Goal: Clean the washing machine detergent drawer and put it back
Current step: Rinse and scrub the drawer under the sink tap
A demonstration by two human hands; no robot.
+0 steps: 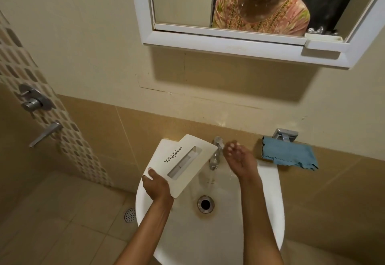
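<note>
The white Whirlpool detergent drawer (183,162) is held over the left side of the white sink (268,212), its front panel facing up. My left hand (156,187) grips the drawer at its near left corner. The rest of the drawer below the panel is hidden. My right hand (237,156) is at the chrome tap (216,152), fingers curled near its top and holding nothing. A stream of water (211,179) runs from the tap into the basin, left of the right wrist.
A blue cloth (289,156) hangs on a chrome holder on the wall right of the tap. The sink drain (205,203) lies below the stream. A mirror cabinet (245,35) hangs above. Shower valves (34,100) and a floor drain (130,215) are at left.
</note>
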